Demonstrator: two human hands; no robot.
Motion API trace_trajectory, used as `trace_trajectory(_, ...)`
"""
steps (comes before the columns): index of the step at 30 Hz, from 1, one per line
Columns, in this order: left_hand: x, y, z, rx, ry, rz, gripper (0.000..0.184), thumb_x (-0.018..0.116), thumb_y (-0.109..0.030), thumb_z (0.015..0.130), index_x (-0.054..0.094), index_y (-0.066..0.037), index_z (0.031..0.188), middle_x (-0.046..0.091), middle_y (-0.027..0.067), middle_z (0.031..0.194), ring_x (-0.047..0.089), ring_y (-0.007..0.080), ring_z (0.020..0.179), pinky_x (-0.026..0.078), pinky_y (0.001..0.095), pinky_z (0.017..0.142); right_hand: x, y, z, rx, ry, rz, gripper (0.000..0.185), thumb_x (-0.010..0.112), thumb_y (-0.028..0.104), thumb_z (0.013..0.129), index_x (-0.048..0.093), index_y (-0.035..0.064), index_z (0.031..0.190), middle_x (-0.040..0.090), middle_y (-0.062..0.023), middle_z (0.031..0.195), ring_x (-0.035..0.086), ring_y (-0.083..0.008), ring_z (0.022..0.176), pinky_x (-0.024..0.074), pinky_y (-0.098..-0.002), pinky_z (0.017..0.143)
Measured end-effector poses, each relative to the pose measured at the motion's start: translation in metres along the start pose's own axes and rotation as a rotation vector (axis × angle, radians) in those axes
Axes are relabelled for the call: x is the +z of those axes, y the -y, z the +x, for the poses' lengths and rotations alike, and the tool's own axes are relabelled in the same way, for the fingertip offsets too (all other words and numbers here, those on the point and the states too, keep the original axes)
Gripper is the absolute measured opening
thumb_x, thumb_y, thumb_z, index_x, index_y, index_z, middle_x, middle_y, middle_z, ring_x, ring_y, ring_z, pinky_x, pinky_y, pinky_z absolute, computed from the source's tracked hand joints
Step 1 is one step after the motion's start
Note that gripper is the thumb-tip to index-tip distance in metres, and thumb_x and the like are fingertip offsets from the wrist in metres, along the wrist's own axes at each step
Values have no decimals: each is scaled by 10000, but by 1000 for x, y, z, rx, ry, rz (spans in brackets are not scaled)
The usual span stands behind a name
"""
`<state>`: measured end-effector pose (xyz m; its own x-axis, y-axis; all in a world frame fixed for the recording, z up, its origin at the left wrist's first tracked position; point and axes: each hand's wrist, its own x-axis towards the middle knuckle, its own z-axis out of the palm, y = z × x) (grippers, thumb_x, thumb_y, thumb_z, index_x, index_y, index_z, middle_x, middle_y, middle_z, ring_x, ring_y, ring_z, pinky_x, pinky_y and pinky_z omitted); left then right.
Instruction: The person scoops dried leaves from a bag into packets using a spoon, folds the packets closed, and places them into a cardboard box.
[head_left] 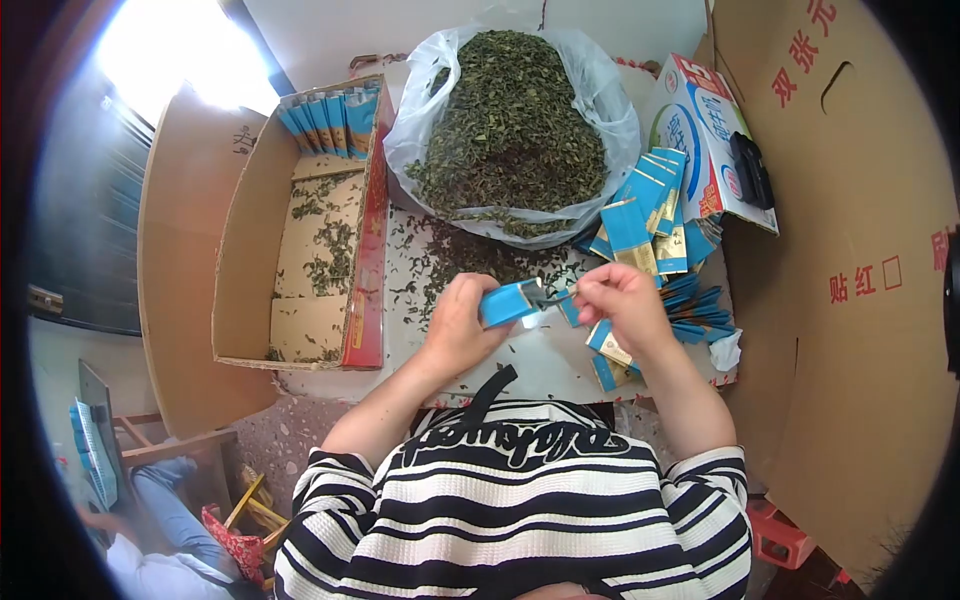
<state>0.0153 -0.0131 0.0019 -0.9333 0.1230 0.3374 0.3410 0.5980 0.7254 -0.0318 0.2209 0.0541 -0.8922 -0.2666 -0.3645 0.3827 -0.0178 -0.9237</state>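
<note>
My left hand (462, 325) is wrapped around a small blue packet (506, 304), its end facing right. My right hand (622, 302) is closed in a pinch just right of that end. A thin dark thing (556, 298) runs between the packet's end and my right fingertips; I cannot tell what it is. Behind both hands, a white plastic bag (405, 140) is heaped with dried dark-green leaves (510, 120). Loose leaves (460, 250) lie scattered on the table in front of it. Beside my right hand is a pile of flat blue-and-gold packets (630, 235).
Left of the bag, a long cardboard box (365, 290) holds a row of upright blue packets (335, 122) and stray leaves. A printed carton (700, 130) with a black object (752, 170) stands at right, before a large cardboard wall (850, 380). Another person's leg (180, 510) shows lower left.
</note>
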Motion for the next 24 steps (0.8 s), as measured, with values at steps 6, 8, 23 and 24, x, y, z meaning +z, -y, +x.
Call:
trace_trajectory(6, -16, 9, -5, -238, -166, -67, 478, 795, -118, 706, 506, -34, 1077, 545, 102, 944, 554, 213, 868, 463, 326, 779, 8, 29, 24, -93, -86, 199, 139, 638, 114, 895, 618, -9, 957, 666, -105, 829, 618, -143, 595, 526, -266, 569)
trace_trajectory(8, -17, 7, -6, -177, -180, -47, 494, 803, -121, 695, 500, -34, 1075, 538, 101, 948, 548, 213, 860, 461, 322, 781, 25, 36, 36, -111, -82, 170, 155, 637, 130, 899, 621, -8, 970, 669, -101, 847, 633, -143, 620, 530, -266, 579)
trace_trajectory(23, -17, 4, -12, -221, -149, -135, 526, 819, -110, 681, 492, -33, 1086, 521, 84, 973, 534, 186, 855, 458, 309, 767, 32, 51, 89, -234, -270, -358, 116, 647, 111, 843, 666, -2, 859, 658, -68, 711, 616, -118, 517, 502, -244, 464)
trace_trajectory(24, -17, 4, -11, -225, -140, -118, 535, 819, -106, 684, 486, -33, 1096, 518, 80, 978, 530, 177, 857, 457, 302, 763, 29, 50, 89, -306, -312, -463, 111, 645, 105, 839, 669, -3, 842, 658, -63, 710, 611, -110, 511, 503, -244, 467)
